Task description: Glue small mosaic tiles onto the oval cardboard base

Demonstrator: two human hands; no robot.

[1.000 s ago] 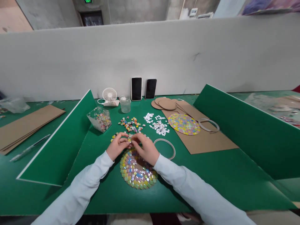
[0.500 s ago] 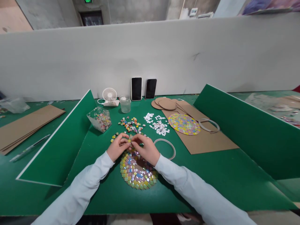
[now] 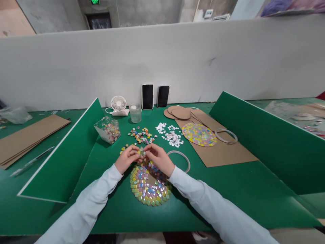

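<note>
Just above the far rim of the mosaic disc (image 3: 149,188), a small tile (image 3: 141,153) sits pinched between my fingertips, left hand (image 3: 126,158) and right hand (image 3: 159,158) drawn together on it. I judge both grip it so its backing can be peeled. The disc lies flat on the green tabletop (image 3: 228,196) directly under my wrists, keeping placement close. Loose coloured tiles (image 3: 141,135) and white scraps (image 3: 171,135) lie just beyond, a thin ring (image 3: 180,158) beside my right hand.

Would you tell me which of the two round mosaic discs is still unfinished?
The mosaic disc under the hands: bare brown shows in its middle, whereas the disc on the cardboard sheet is fully tiled.
</note>
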